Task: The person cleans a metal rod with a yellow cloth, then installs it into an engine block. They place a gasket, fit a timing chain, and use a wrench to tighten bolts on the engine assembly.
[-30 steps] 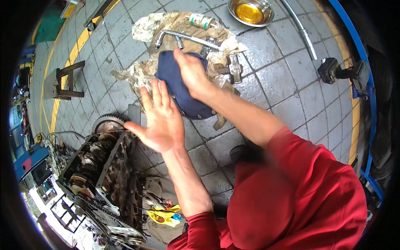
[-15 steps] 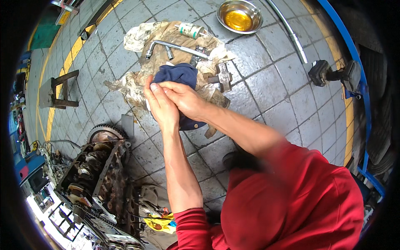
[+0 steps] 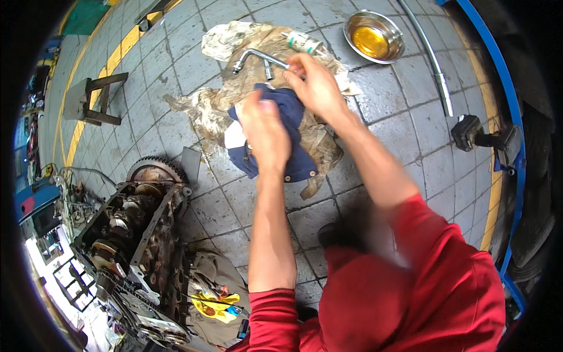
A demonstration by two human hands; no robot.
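A navy cloth with metal snaps (image 3: 300,165) and a white patch lies crumpled on stained rags (image 3: 202,107) spread over the tiled floor. My left hand (image 3: 267,134) is over the cloth, its fingers smeared by motion. Farther right, my right hand (image 3: 316,88) has its fingers curled around the handle end of a bent chrome wrench (image 3: 256,53), which still lies on the rags. That hand hides the tools beneath it. A short socket piece (image 3: 269,70) lies below the wrench's bar. Behind my right hand is a white cylindrical canister (image 3: 302,42) with green marks.
A steel bowl of amber liquid (image 3: 370,41) stands at the far right, beside a long metal bar (image 3: 431,58). An engine block with exposed crankshaft (image 3: 132,223) sits at the near left. A small stool (image 3: 97,100) and a blue frame (image 3: 509,88) flank the work spot.
My hands, pressed together over the navy cloth before, have come apart. The right has moved out to the wrench; the left stays above the cloth. The whole view has shifted slightly.
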